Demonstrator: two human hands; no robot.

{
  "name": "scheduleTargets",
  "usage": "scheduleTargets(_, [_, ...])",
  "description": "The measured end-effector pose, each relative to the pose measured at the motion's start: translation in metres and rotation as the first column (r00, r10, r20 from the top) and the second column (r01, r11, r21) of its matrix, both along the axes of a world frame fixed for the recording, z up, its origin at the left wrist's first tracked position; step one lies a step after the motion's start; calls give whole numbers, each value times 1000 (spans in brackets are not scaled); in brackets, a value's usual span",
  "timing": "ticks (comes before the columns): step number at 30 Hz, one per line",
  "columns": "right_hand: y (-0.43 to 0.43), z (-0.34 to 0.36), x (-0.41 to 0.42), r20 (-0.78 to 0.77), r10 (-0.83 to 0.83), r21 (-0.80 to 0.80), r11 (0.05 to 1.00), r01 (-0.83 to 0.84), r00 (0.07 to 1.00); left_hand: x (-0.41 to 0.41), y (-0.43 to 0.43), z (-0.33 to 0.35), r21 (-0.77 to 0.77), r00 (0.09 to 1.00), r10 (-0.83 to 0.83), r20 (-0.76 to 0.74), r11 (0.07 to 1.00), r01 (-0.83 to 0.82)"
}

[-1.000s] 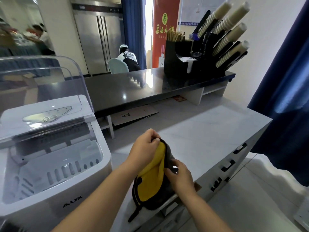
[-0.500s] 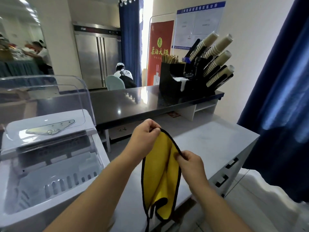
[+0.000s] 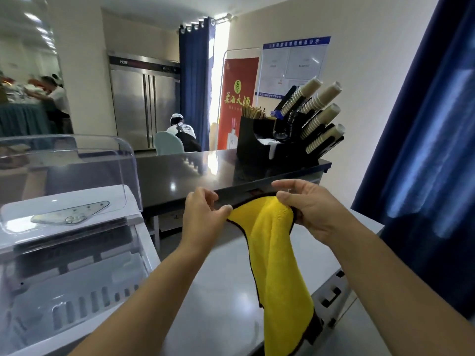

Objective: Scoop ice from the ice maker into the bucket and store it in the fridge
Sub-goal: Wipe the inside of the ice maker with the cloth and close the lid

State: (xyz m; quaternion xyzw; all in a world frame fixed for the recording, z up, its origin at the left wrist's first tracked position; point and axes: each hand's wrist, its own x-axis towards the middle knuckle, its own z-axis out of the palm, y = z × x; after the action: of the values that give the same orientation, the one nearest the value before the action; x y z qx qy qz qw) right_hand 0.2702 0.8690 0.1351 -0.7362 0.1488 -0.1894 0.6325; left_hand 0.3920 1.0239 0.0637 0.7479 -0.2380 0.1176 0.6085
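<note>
Pinches the dark-trimmed top hem of a yellow fleecy cloth (image 3: 275, 253) with the left hand (image 3: 203, 217), thumb pressed to forefinger on the trim. Grips the same hem a little way along with the right hand (image 3: 311, 211) — thumb on the yellow face, other fingers curled behind, forefinger lifted above. Holds the cloth up in the air between the two, hem running slack from one hand to the other, the rest hanging in a long fold toward the lower right.

Beneath the hanging cloth, a pale grey tabletop (image 3: 218, 291), with black-handled drawers (image 3: 332, 295) in its front at the right.

Just left of the left forearm, a white plastic ice maker (image 3: 77, 253): clear domed lid (image 3: 64, 163) tipped up and open, a slotted white basket showing inside; cannot tell whether ice lies in it.

Behind the hands, a raised dark glossy counter (image 3: 192, 173), carrying a black rack of stacked paper cups (image 3: 308, 119) at its right end.

Farther back, against the far wall, a tall stainless-steel double-door fridge (image 3: 144, 104) — doors closed, well apart from the ice maker. Near it, a seated person in a white top (image 3: 182, 131), seen from behind. To the right of that, a red banner (image 3: 237, 98). Along the right side of the view, a dark blue curtain (image 3: 424, 150).
</note>
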Motion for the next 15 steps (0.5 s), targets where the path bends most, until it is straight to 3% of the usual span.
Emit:
scheduleTargets(3, [3, 10, 2, 53, -40, 8, 999, 40, 998, -21, -3, -21, 32, 964, -263, -28, 964, 264])
scheduleTargets(7, [9, 14, 7, 104, -101, -23, 994, 104, 989, -45, -10, -46, 64, 819, -527, -225, 831, 552])
scheduleTargets(12, [16, 9, 15, 175, -125, -75, 987, 140, 977, -51, -9, -55, 25, 760, -558, -332, 801, 599])
scheduleTargets(15, [13, 8, 19, 200, -146, -84, 983, 165, 969, -41, -2, -51, 55, 828, -458, -323, 864, 500])
